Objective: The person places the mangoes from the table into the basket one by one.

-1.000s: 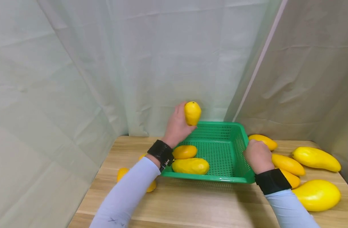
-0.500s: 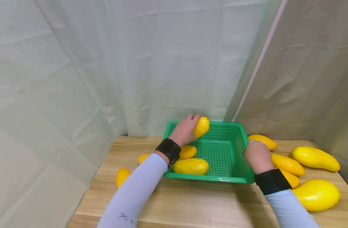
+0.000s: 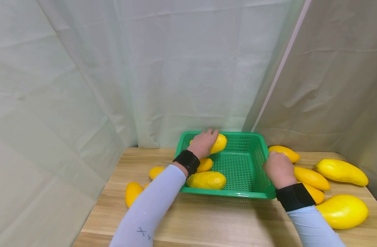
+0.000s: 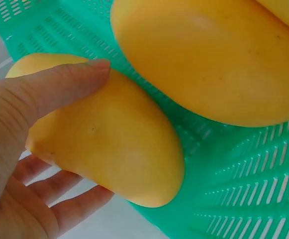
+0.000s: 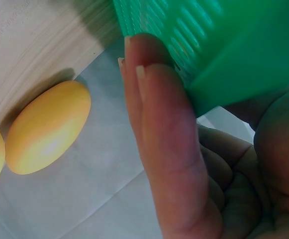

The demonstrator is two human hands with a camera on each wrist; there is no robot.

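My left hand (image 3: 203, 144) holds a yellow mango (image 3: 220, 143) low inside the back left of the green plastic basket (image 3: 225, 194). In the left wrist view the thumb lies across the top of that mango, with the fingers under its far side. An orange-yellow mango (image 3: 205, 165), partly hidden by the wrist, lies in the basket beside a longer yellow fruit (image 3: 206, 180) at the front wall. At the basket's right side, my right hand (image 3: 280, 168) grips the rim. Its fingers (image 5: 171, 129) bend over the green wall in the right wrist view.
Right of the basket lie several yellow fruits, among them a mango (image 3: 284, 153), a long curved one (image 3: 341, 172) and a big rounded one (image 3: 343, 212). On the left, more mangoes (image 3: 133, 193) sit partly behind the left forearm. Pale curtains (image 3: 191, 68) hang behind the wooden table (image 3: 207, 226).
My left hand has come down and slightly right, carrying the mango from above the basket's back rim to inside it. The right hand stays on the rim.
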